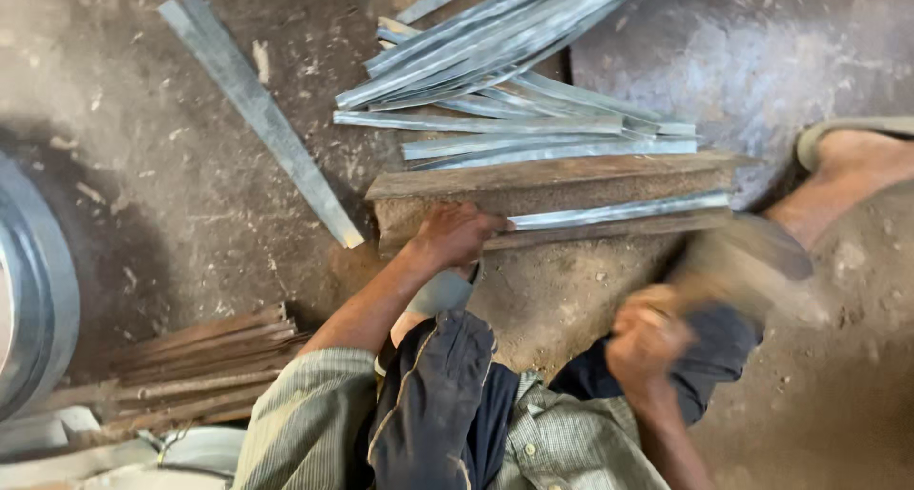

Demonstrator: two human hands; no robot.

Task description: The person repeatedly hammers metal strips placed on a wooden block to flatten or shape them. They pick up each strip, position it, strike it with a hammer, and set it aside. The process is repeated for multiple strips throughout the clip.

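My left hand [455,235] presses down on one end of a thin galvanized metal strip [619,210] that lies along a long wooden block [533,183] on the ground. My right hand [647,342] is shut on the handle of a wooden mallet [738,257], blurred by motion, with its head above the right end of the block. The strip points right from my left hand.
A pile of several cut metal strips [505,42] lies behind the block. One long flat strip [257,109] rests alone on the dirt floor at the left. Rusty rods [200,366] lie at lower left beside a curved sheet-metal drum [38,290]. My foot [857,161] is at the right.
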